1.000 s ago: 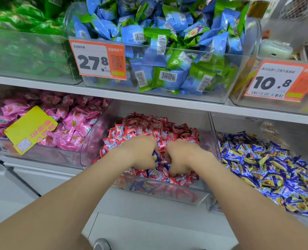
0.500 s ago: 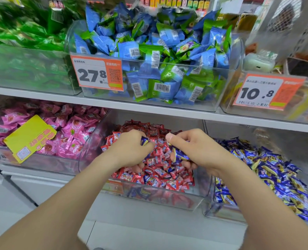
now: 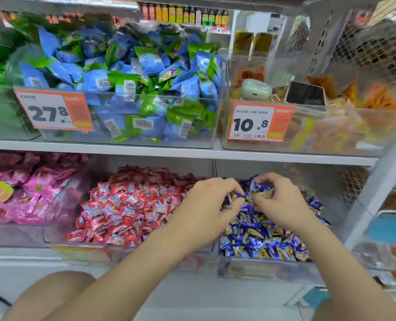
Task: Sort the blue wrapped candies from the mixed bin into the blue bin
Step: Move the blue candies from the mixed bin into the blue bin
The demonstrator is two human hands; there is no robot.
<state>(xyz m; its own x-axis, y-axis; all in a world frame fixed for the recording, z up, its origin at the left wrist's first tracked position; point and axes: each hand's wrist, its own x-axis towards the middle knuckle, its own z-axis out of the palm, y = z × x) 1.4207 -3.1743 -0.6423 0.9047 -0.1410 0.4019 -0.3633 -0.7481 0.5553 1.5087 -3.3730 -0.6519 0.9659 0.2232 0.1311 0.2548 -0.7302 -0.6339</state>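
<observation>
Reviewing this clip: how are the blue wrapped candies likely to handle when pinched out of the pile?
Probably light: the left hand and right hand each pinch blue wrapped candies with fingertips. The glossy wrappers look slippery and crinkly, so ends likely flex. Heaped loosely in the blue bin, neighbours may slide.

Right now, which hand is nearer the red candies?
Left. The left hand is just right of the red candies; the right hand is farther right, over the blue bin.
</observation>
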